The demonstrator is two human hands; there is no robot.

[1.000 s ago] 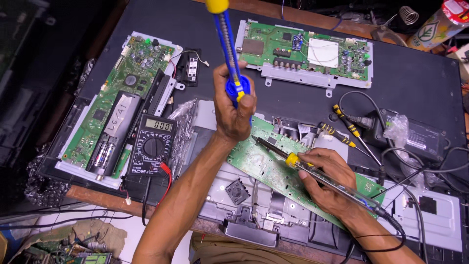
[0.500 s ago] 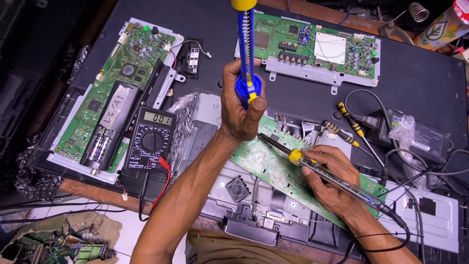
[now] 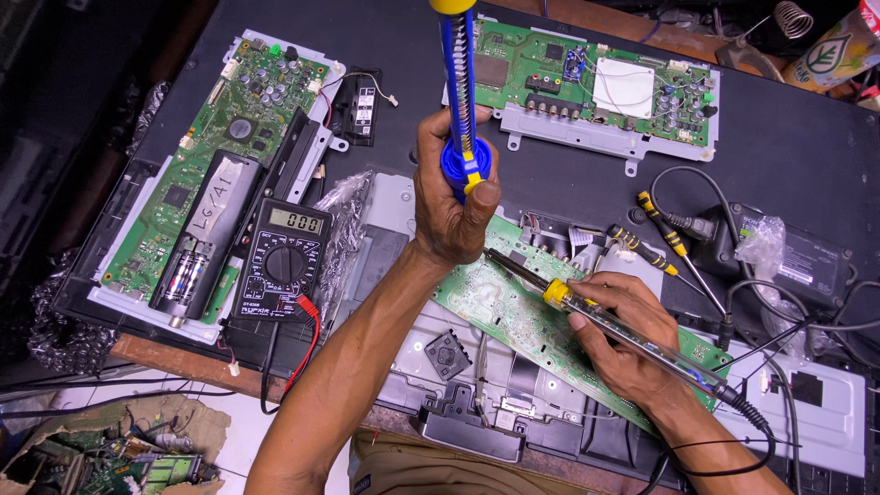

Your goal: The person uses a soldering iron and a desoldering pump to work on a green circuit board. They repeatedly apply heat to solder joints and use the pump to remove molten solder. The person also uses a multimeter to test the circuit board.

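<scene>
the left hand [image 3: 449, 197] was closed in a fist around the lower end of a blue and yellow solder sucker [image 3: 460, 101], thumb pressed over its yellow catch. the sucker stood nearly upright, its long axis running up and away from the fingers toward the top of the view, its tip hidden below the fist.

the right hand [image 3: 623, 339] gripped a soldering iron [image 3: 587, 307] like a pen, fingers wrapped narrow around the clear handle just behind the yellow collar. the iron's long axis ran on a slant, from the cord at the wrist up and left to the dark tip, which lay just below the left fist, pointing at it.

both tools met over the pale green circuit board [image 3: 513, 316], which lay under and between the two hands; whether the tip touched it could not be told. the left hand was the nearer to that spot. a black meter [image 3: 281, 259] sat well to the left of the fist, two screwdrivers [image 3: 674, 243] beyond the right fingers.
</scene>
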